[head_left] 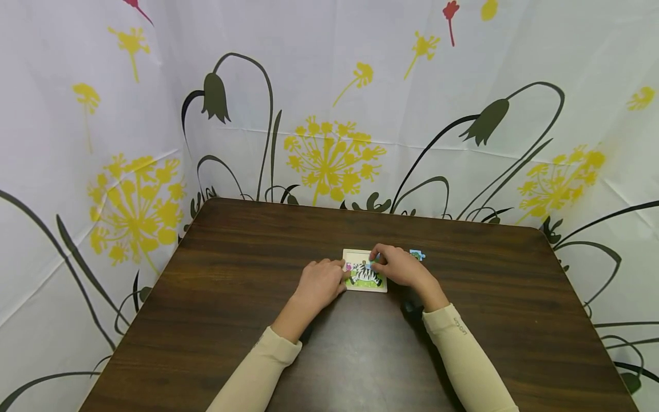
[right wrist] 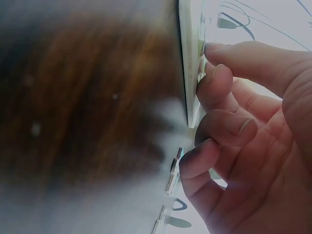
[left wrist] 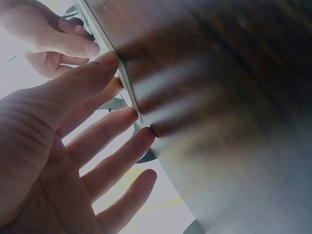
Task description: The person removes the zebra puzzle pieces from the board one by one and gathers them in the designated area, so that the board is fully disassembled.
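Zebra puzzle tray (head_left: 356,252) on surface (head_left: 257,257); L hand (head_left: 320,282), fingers spread, touches tray's L edge; R hand (head_left: 403,266) pinches blue pc (head_left: 377,258) at tray's upper R. Prob. mid-fitting; next likely needs aligning, pressing.

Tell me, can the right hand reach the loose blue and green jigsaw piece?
Probably yes: the loose jigsaw piece lies beside the right hand with nothing seen between, though its fingers are busy at the pale rectangular puzzle board.
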A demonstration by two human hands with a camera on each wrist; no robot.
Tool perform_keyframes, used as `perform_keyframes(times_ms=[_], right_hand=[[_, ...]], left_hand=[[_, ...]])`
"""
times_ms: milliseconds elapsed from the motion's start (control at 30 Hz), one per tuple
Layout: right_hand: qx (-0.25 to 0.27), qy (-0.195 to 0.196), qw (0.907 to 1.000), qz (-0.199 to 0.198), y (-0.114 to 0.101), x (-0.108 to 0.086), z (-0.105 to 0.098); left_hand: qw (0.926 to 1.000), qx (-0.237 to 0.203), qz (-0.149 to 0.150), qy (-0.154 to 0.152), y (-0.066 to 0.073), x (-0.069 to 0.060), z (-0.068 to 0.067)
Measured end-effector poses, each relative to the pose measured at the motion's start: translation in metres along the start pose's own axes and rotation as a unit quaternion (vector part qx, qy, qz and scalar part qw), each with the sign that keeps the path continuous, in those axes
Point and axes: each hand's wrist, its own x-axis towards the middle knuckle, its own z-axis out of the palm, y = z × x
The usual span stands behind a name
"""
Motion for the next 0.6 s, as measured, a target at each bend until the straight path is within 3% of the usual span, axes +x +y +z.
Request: perform_keyframes(times_ms=[600], right_hand=[[0.014,-0.019,0.9997,-0.002,-0.002,0.011,-0.005]], left_hand=[[0.9998,-0.017,-0.005,0.002,-0.001,0.002,0.003]])
